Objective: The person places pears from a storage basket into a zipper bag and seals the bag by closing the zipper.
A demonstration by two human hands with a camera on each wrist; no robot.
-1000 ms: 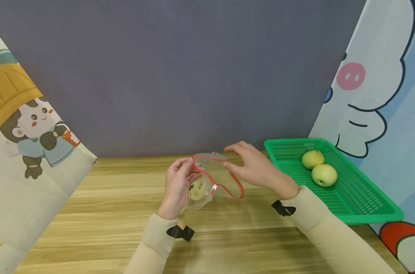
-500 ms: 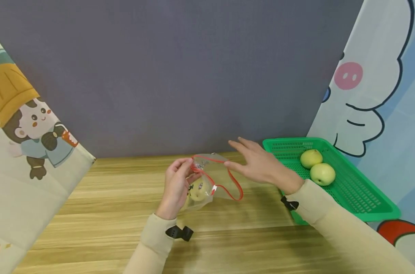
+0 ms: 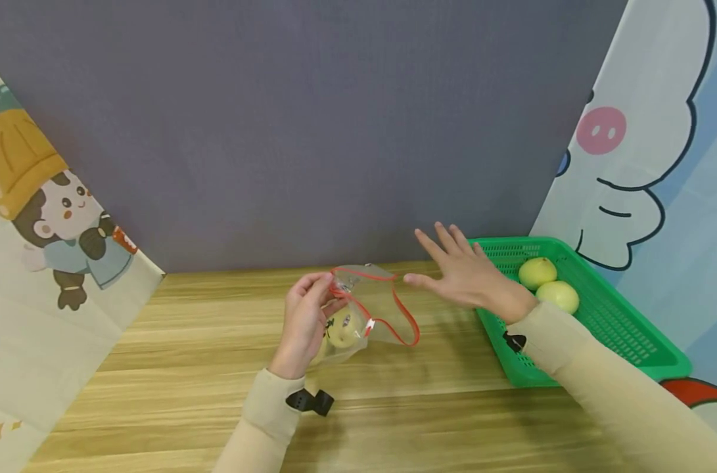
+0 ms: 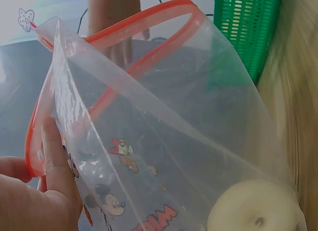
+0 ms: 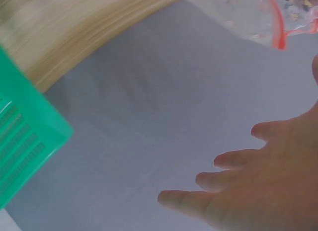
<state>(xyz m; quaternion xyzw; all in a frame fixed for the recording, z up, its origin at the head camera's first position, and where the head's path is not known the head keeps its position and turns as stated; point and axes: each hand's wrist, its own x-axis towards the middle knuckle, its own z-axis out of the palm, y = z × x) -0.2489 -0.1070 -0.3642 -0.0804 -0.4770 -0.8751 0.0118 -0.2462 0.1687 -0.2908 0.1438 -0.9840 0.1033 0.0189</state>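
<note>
A green basket (image 3: pixel 668 351) sits on the wooden table (image 3: pixel 216 368), off to the right. Two round yellow-green fruits lie in it: a back fruit (image 3: pixel 537 272) and a front fruit (image 3: pixel 559 295), side by side. A dark grey wall (image 3: pixel 287 131) stands behind the table. On the left is a cloth (image 3: pixel 15 315) with a cartoon child in a yellow hat, and on the right is another cloth (image 3: pixel 660 59) with a white animal that has a pink nose.

The right arm, in a cream sleeve (image 3: pixel 624 387), crosses in front of the basket and hides part of it and a bit of the front fruit. The left hand (image 3: pixel 301 322) hides one side of the clear bag (image 4: pixel 179 121).

The bag is over the middle of the table, with its red rim gaping. A pale yellow fruit (image 4: pixel 238 208) shows low down inside it. The left hand pinches the rim with thumb and fingers. The right hand (image 3: pixel 473 279) has its fingers spread wide and holds nothing; it is between the bag and the basket, apart from the bag.

One second ago the right hand was right by the rim, with its fingers bent. Now it is farther right and its fingers are straighter. The left hand and the bag look the same as then.
</note>
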